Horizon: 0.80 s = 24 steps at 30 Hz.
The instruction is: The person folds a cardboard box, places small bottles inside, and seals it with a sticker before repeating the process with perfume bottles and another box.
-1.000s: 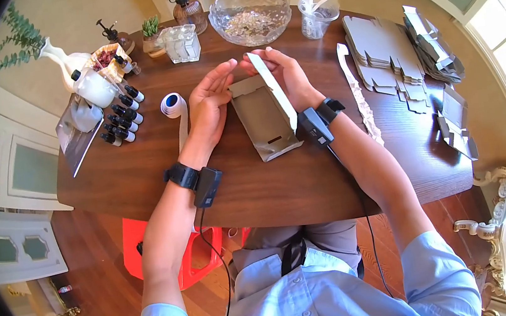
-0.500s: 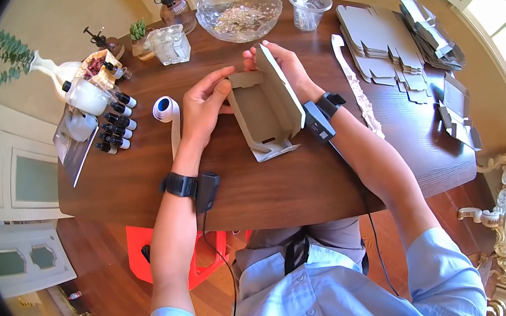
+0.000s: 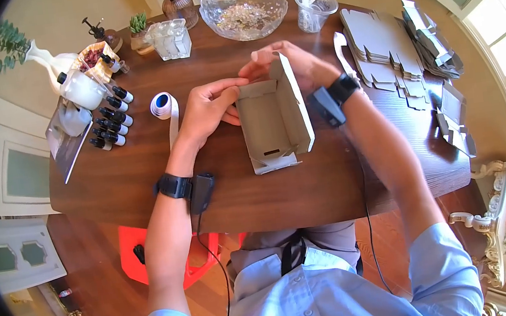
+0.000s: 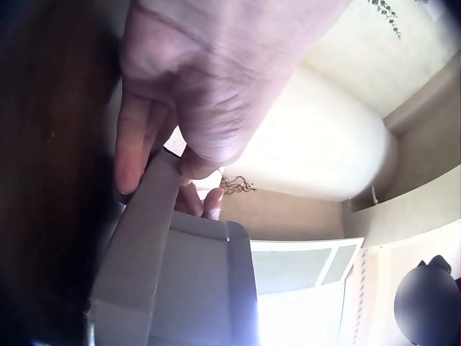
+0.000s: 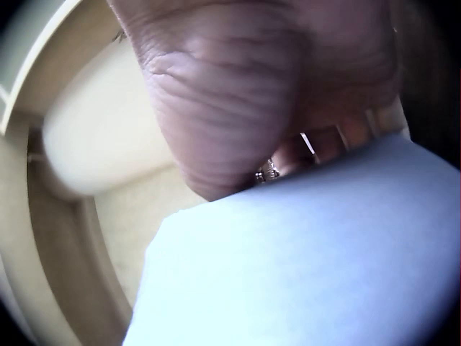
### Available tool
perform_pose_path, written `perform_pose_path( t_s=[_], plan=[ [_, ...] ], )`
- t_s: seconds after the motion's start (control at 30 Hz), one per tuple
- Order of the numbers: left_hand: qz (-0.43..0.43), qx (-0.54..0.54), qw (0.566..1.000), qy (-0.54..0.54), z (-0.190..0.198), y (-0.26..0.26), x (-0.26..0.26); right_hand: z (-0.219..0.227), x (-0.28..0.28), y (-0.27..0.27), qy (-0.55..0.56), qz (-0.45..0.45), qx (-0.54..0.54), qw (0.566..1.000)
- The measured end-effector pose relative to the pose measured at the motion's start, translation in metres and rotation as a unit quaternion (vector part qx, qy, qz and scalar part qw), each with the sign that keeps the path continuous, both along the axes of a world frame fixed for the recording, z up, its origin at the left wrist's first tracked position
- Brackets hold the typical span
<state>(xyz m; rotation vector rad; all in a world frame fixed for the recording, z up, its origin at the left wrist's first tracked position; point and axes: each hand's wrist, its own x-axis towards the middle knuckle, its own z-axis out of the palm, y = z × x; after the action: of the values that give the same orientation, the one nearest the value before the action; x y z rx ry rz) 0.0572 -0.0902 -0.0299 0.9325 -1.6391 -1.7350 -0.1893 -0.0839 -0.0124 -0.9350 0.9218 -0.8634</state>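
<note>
An open grey-brown cardboard box (image 3: 265,121), white outside, rests on the brown table with its long side panel standing up. At its far left corner my left hand (image 3: 209,109) pinches the wall, with the thumb at the inside and fingers along the outside. In the left wrist view, fingers lie on both sides of the narrow box wall (image 4: 137,249). Behind the far end and raised panel is my right hand (image 3: 295,64), its fingers relaxed and reaching left toward the left hand. The white panel (image 5: 302,252) covers its fingertips in the right wrist view.
A tape roll (image 3: 162,106) lies left of the box, beside several dropper bottles (image 3: 114,124). A glass bowl (image 3: 244,14), a glass block (image 3: 169,40) and a cup of sticks (image 3: 314,14) stand behind. Flattened boxes (image 3: 381,47) are stacked at the right.
The box has turned more upright in view, its raised panel standing wider from the base. My right hand has swung up and left behind the panel. My left hand stays at the far left corner.
</note>
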Motion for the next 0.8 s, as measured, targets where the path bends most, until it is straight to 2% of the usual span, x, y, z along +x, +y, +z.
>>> perform_pose_path(
  t_s=[0.03,0.07,0.1,0.13,0.17,0.2,0.27,0.33,0.4,0.47,0.53,0.67,0.73,0.8],
  plan=[
    [-0.004,-0.003,1.000,0.005,0.000,0.002,-0.002,0.009,-0.009,-0.007,0.082,0.064,-0.030,0.994],
    [-0.008,-0.007,1.000,0.010,0.000,0.003,-0.003,0.020,-0.012,-0.015,0.085,0.065,-0.027,0.994],
    [-0.008,-0.005,1.000,0.013,0.002,0.004,-0.004,0.033,-0.014,-0.025,0.210,0.148,-0.070,0.964],
    [-0.011,-0.004,1.000,0.014,0.003,0.005,-0.006,0.044,-0.015,-0.034,0.329,0.228,-0.112,0.910],
    [-0.015,-0.004,1.000,0.015,0.003,0.006,-0.007,0.054,-0.011,-0.045,0.386,0.291,-0.129,0.866],
    [-0.015,-0.002,1.000,0.017,0.002,0.006,-0.008,0.059,-0.005,-0.049,0.388,0.292,-0.127,0.865],
    [-0.026,0.000,0.999,0.020,-0.001,0.004,-0.009,0.080,0.015,-0.052,0.530,0.423,-0.139,0.722],
    [-0.031,-0.006,0.999,0.011,-0.001,0.004,-0.009,0.088,0.029,-0.044,0.553,0.428,-0.117,0.705],
    [-0.035,-0.012,0.999,0.004,-0.003,0.002,-0.008,0.084,0.036,-0.041,0.565,0.455,-0.158,0.670],
    [-0.031,-0.017,0.999,0.018,-0.006,0.003,-0.008,0.084,0.039,-0.034,0.575,0.442,-0.146,0.673],
    [-0.028,-0.012,0.999,0.035,-0.009,0.003,-0.010,0.085,0.042,-0.031,0.641,0.416,-0.176,0.620],
    [-0.019,-0.005,0.999,0.040,-0.010,0.004,-0.011,0.061,0.041,-0.036,0.633,0.424,-0.211,0.612],
    [-0.022,0.000,0.999,0.038,-0.011,0.003,-0.011,0.052,0.044,-0.037,0.652,0.430,-0.250,0.572],
    [-0.023,0.004,0.999,0.036,-0.010,0.002,-0.011,0.052,0.042,-0.033,0.652,0.421,-0.245,0.582]
  ],
)
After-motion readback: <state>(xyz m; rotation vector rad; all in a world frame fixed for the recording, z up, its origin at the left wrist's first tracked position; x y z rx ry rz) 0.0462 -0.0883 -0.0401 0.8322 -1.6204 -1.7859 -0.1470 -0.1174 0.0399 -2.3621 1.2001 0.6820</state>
